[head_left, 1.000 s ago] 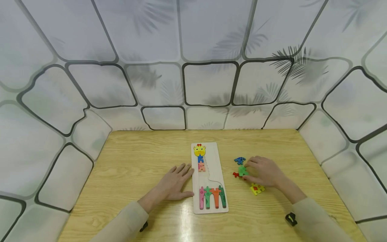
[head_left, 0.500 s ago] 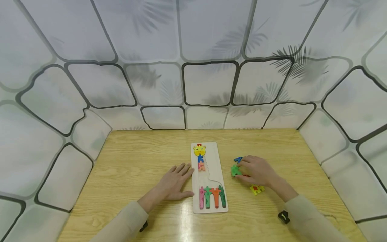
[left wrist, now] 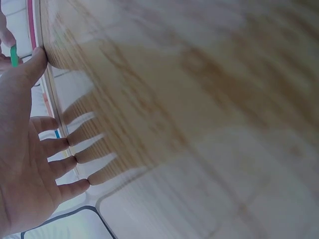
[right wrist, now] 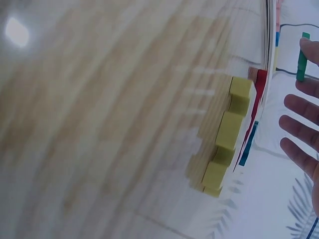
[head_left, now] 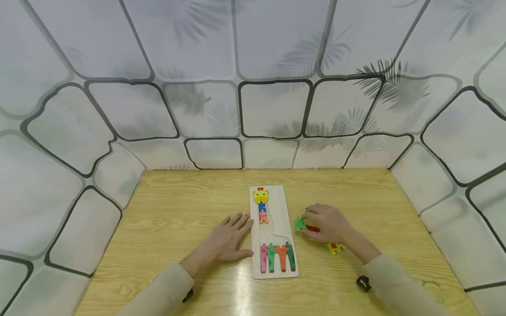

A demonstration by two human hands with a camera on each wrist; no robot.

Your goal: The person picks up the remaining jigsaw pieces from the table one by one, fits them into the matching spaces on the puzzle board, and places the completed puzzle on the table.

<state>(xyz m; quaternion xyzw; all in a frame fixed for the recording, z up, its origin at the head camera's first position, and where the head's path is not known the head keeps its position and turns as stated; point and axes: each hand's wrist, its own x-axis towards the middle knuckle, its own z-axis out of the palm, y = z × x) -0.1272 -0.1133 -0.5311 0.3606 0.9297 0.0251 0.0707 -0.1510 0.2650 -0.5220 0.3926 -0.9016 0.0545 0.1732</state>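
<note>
My right hand (head_left: pixel 329 224) pinches a green puzzle piece (head_left: pixel 299 224) between thumb and fingertip, just right of the giraffe puzzle board (head_left: pixel 279 208). The right wrist view shows that green piece (right wrist: pixel 302 57) raised above the table. My left hand (head_left: pixel 228 241) lies palm down with fingers spread, its thumb tip and fingertips at the board's left edge. On the board sit a yellow giraffe head (head_left: pixel 261 196), a blue piece (head_left: pixel 262 207), a pink piece (head_left: pixel 263 217) and several coloured leg pieces (head_left: pixel 282 256). Between neck and legs shows bare recess.
Loose on the table around my right hand are a yellow piece (head_left: pixel 335 248), a red piece (head_left: pixel 313 228) partly under the hand, and a blue piece (right wrist: pixel 248 144) mostly hidden in the head view. Patterned walls (head_left: pixel 274 109) enclose the wooden table (head_left: pixel 189 193) at back and sides.
My right hand has taken hold of the green piece and moved it left toward the board, leaving the other loose pieces behind. My left hand has stayed still.
</note>
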